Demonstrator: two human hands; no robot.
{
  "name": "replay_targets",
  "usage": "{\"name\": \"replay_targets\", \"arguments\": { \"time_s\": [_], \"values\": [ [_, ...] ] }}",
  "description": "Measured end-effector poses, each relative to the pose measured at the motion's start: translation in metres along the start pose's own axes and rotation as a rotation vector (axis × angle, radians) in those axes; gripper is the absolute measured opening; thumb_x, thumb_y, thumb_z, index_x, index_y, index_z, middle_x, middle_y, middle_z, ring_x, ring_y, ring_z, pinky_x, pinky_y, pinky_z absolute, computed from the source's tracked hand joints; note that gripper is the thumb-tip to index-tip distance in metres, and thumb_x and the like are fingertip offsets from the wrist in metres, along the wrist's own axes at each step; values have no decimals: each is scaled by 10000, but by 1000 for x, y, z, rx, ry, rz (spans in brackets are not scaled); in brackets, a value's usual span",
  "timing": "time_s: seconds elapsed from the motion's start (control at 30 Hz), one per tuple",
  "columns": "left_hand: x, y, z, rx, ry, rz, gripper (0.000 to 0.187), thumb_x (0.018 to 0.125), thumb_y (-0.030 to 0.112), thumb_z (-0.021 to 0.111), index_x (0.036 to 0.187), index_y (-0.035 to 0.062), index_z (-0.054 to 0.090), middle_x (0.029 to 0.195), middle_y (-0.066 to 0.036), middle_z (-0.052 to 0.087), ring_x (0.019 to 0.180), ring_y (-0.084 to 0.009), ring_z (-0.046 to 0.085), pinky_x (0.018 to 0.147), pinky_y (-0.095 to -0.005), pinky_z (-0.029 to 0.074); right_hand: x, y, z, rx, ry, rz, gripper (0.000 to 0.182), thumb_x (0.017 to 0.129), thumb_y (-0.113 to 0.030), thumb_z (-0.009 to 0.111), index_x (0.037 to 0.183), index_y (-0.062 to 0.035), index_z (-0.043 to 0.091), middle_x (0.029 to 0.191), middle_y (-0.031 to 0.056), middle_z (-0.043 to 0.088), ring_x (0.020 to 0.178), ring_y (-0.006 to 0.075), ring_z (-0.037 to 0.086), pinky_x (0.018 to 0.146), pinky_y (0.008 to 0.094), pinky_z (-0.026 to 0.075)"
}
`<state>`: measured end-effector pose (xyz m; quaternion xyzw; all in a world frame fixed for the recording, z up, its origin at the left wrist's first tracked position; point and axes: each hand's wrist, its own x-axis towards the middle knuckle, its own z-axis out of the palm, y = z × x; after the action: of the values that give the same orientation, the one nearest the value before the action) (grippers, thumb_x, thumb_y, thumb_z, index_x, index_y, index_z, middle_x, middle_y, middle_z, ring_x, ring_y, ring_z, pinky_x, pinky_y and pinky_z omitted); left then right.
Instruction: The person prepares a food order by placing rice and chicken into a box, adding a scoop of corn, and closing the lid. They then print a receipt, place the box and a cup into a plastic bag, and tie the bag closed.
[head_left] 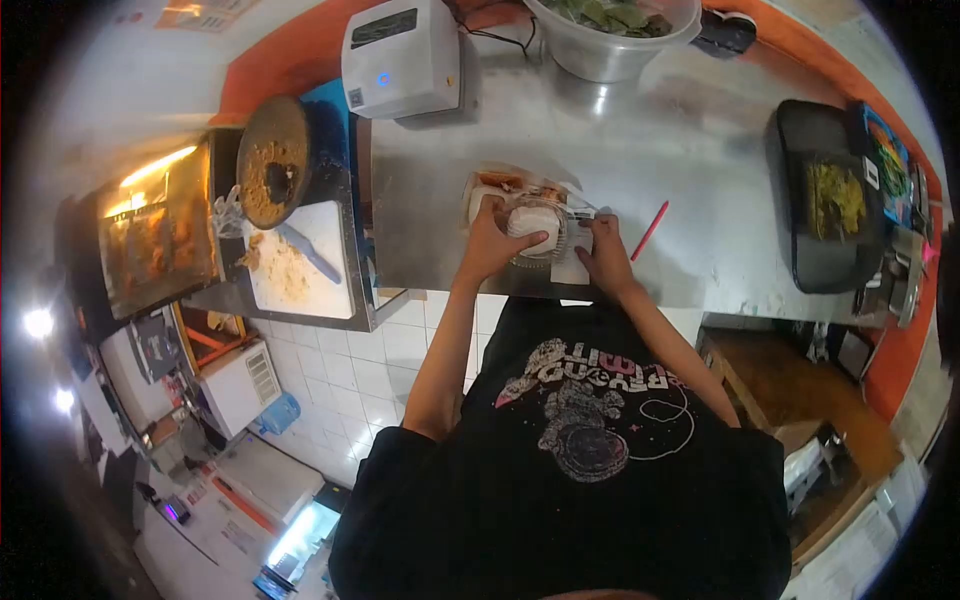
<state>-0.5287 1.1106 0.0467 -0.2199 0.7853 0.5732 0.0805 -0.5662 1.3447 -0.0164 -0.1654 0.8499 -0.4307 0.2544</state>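
Observation:
On the steel table, my left hand [490, 245] is wrapped round the side of a clear plastic container [533, 232] with a ridged rim and a round white part inside, its thumb pressed across the white part. My right hand [606, 258] is just right of the container, with bent fingers at the edge of a white label [572, 262] with dark print. Behind both hands lies clear packaging [520, 183] with orange-brown food showing. A pink marker [650, 230] lies to the right of my right hand.
A white label printer [402, 60] and a large plastic bowl [605, 50] of green leaves stand at the back. At right is a black tray [800, 240] with yellow-green food. A knife [310, 253] lies on a white cutting board [300, 285] at left, beside a dark pan [268, 140].

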Motion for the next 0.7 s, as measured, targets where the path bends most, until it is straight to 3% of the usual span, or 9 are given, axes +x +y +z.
{"name": "replay_targets", "arguments": {
  "time_s": [0.17,0.27,0.33,0.4,0.43,0.5,0.57,0.6,0.7],
  "values": [
    [-2,-16,-8,-312,-41,17,727,683,215,880,1193,-27,421,1076,-197,613,1060,-214,609,893,-353,518,-24,-29,-19,-219,305,50,386,820,-105,701,1159,-17,540,1198,183,423,904,365,604,775,417,517],
    [-20,6,-19,-578,-152,-116,728,739,170,831,1302,-32,417,1137,-180,612,1101,-206,595,948,-373,501,-50,-14,-32,140,198,216,379,860,-170,703,1172,-10,558,1043,117,584,919,229,615,764,350,515],
    [-21,9,-15,-727,-304,-112,690,784,168,788,1350,-19,440,1200,-141,600,1108,-206,589,948,-359,494,-62,-26,-48,280,84,292,375,881,-192,690,1185,-15,561,1063,96,602,947,200,611,797,339,510],
    [-21,14,1,-663,-339,-131,624,803,172,769,1322,-10,475,1214,-123,596,1102,-205,590,941,-351,494,-75,-34,-58,662,-121,231,516,895,-298,693,1297,-29,516,1187,84,594,1055,176,583,914,330,482],
    [-23,17,11,-598,-352,-160,559,823,175,750,1295,-2,510,1228,-105,593,1096,-204,590,934,-344,494,-79,-40,-59,664,-122,226,516,895,-298,693,1297,-29,516,1187,84,594,1055,176,583,914,330,482],
    [-24,33,41,-555,-364,-113,543,853,201,723,1306,-3,502,1225,-124,590,1101,-213,580,948,-345,476,-81,-53,-59,935,47,146,723,839,-366,746,1387,-16,429,1214,121,573,1106,219,563,972,351,458],
    [-18,45,71,-413,-371,-55,545,876,258,708,1312,4,501,1250,-132,568,1121,-229,560,963,-359,465,-71,-55,-70,876,91,131,840,814,-369,765,1443,0,347,1250,154,548,1137,247,541,979,357,454],
    [-10,51,81,-168,-387,21,572,882,313,707,1310,-2,496,1257,-136,560,1131,-232,559,951,-359,473,-65,-53,-78,789,141,172,787,824,-307,756,1432,6,365,1253,147,555,1125,237,554,968,350,462],
    [-9,58,92,-80,-300,121,588,879,341,709,1304,-6,500,1242,-145,573,1130,-237,566,940,-361,479,-53,-24,-101,1094,224,312,719,826,-222,745,1393,47,394,1218,150,588,1077,219,588,917,336,493]
  ]
}}
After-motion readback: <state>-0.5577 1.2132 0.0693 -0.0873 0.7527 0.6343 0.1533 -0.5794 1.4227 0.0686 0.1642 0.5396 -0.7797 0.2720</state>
